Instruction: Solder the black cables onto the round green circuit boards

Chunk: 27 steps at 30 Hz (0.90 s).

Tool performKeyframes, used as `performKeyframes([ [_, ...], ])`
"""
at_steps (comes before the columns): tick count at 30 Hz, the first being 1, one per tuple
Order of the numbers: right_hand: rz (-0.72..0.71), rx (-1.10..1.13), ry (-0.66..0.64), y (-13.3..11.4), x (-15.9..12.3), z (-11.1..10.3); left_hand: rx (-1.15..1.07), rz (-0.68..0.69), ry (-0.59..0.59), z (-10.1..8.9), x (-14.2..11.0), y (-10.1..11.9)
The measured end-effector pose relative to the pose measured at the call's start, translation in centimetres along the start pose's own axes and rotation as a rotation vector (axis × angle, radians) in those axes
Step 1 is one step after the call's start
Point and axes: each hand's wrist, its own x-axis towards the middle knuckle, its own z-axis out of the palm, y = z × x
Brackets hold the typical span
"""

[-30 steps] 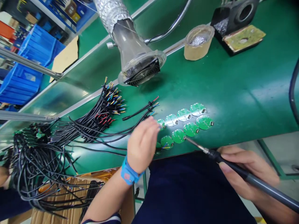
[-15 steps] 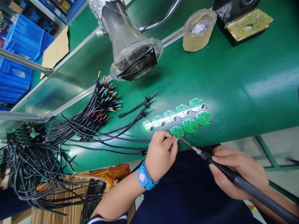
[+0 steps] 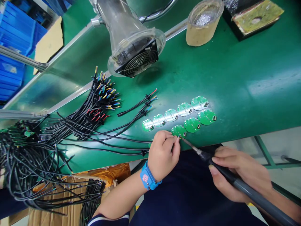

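On glossy green bench-top (image 3: 235,72): round green circuit board (image 3: 179,130)

Left hand (image 3: 163,155): fingertips pinched together at board's near edge, apparently steadying; anything between them does not show

Right hand (image 3: 242,166): clamped on slim dark-grey soldering iron (image 3: 249,190), angled, presumably, so metal tip (image 3: 187,142) reaches that edge

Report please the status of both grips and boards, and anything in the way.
Left grip pinched at board edge; contents unclear. Right grip on iron, tip beside same board. In the way: only left grip, partly covering near row.
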Motion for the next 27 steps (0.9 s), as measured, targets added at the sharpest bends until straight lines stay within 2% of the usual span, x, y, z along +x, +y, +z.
performKeyframes([
  [4, -0.028, -0.022, -0.009, 0.1, 0.0, 0.3, 0.046, 0.042, 0.024, 0.2, -0.2, -0.1],
  [9, 0.032, 0.009, -0.184, 0.1, -0.1, 0.7, 0.113, 0.059, 0.021, 0.3, -0.3, -0.2],
  [11, 0.021, 0.008, -0.135, 0.0, -0.3, 0.6, 0.119, 0.066, 0.016, 0.3, -0.3, -0.2],
  [14, 0.039, 0.016, 0.006, 0.0, -0.6, 0.3, 0.12, 0.063, 0.007, 0.3, -0.2, -0.3],
  [16, 0.063, 0.031, 0.044, -0.1, -0.6, 0.0, 0.119, 0.058, 0.008, 0.4, -0.2, -0.3],
  [19, 0.037, 0.028, 0.039, -0.1, -0.1, 0.1, 0.12, 0.044, 0.009, 0.4, -0.1, -0.2],
  [24, 0.018, 0.005, -0.048, -0.2, 0.7, 0.8, 0.13, 0.008, -0.011, 0.3, -0.1, 0.0],
  [27, -0.02, -0.044, -0.028, -0.3, 0.7, 1.1, 0.139, -0.02, -0.025, 0.3, 0.0, 0.3],
])
